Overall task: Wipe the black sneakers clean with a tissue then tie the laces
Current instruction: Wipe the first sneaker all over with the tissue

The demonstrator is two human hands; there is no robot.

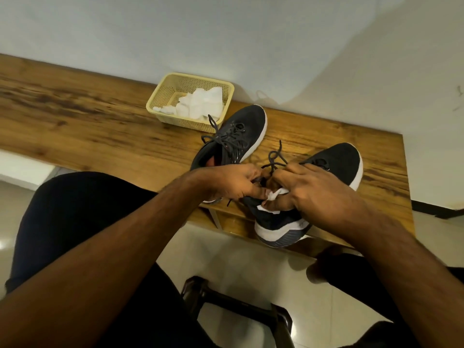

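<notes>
On the grained wooden bench (100, 126), dark laces (276, 158) of a black knit white-soled sneaker (336, 159) are pinched by both the left hand (233, 182) and the right hand (313, 189), a crumpled white tissue (275, 194) clamped between them.

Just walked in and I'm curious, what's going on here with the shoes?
A seated person is working on the nearer black sneaker on a wooden bench. Both hands meet over its laces: the left hand pinches a lace, and the right hand works the laces while holding a white tissue. The other sneaker lies behind, its laces loose. A yellow basket beside it holds more tissues.
</notes>
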